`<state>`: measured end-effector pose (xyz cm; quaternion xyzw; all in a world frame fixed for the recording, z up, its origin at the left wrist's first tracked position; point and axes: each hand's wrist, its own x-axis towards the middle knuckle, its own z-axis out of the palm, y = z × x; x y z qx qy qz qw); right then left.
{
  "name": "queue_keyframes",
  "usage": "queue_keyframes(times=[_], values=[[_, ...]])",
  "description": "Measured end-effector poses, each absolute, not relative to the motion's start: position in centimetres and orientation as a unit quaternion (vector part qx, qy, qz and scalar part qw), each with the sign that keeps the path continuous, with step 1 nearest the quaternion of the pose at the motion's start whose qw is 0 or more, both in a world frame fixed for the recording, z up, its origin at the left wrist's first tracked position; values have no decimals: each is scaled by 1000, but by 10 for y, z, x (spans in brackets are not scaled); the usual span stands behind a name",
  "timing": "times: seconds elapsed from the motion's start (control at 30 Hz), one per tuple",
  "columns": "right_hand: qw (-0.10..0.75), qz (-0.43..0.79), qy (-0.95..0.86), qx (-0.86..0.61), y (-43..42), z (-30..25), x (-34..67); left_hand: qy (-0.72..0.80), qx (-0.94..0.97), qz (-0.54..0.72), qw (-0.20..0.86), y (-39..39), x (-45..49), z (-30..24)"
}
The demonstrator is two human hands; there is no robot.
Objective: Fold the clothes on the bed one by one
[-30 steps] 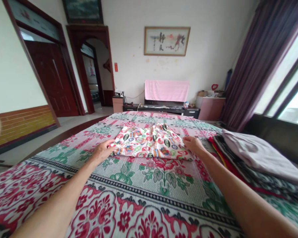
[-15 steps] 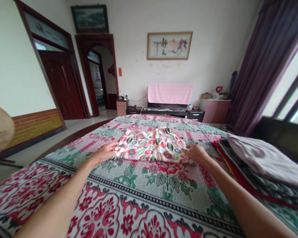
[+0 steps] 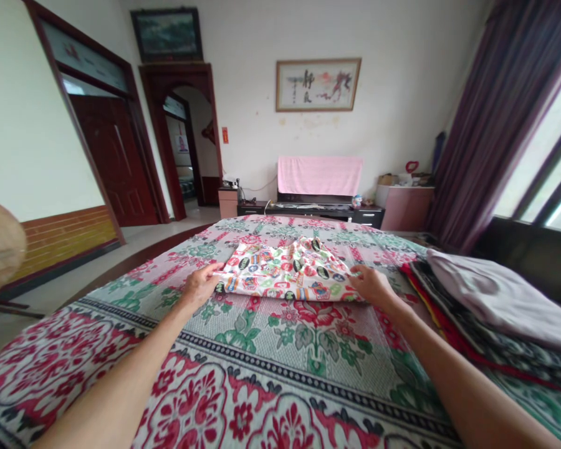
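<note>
A small patterned cloth (image 3: pixel 287 269), white with red, green and black badges, lies folded on the bed's flowered cover (image 3: pixel 280 349). My left hand (image 3: pixel 200 285) pinches the cloth's near left corner. My right hand (image 3: pixel 372 284) grips its near right corner, fingers closed on the edge. Both arms reach forward over the cover.
A stack of folded bedding (image 3: pixel 490 299), pale lilac on top, lies on the bed's right side. Beyond the bed stand a low dark cabinet with a pink towel (image 3: pixel 320 176) and a pink box. Doorways are at the left, a curtained window at the right.
Both hands have lifted the cloth's near edge and drawn it slightly toward the far side, so the cloth looks flatter and narrower. The view has barely shifted.
</note>
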<state>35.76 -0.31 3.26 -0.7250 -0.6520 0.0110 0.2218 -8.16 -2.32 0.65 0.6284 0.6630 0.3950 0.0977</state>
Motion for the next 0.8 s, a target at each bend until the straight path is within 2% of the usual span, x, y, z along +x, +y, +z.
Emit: queue_keyframes(times=[0.17, 0.3, 0.8], values=[[168, 23, -667, -725, -3, 33, 363, 660, 700, 271, -32, -26, -76, 6], [142, 34, -673, -725, -7, 37, 363, 663, 715, 201, -94, -28, -73, 5], [199, -4, -692, -694, 2, 26, 354, 662, 723, 150, -126, -27, -72, 2]])
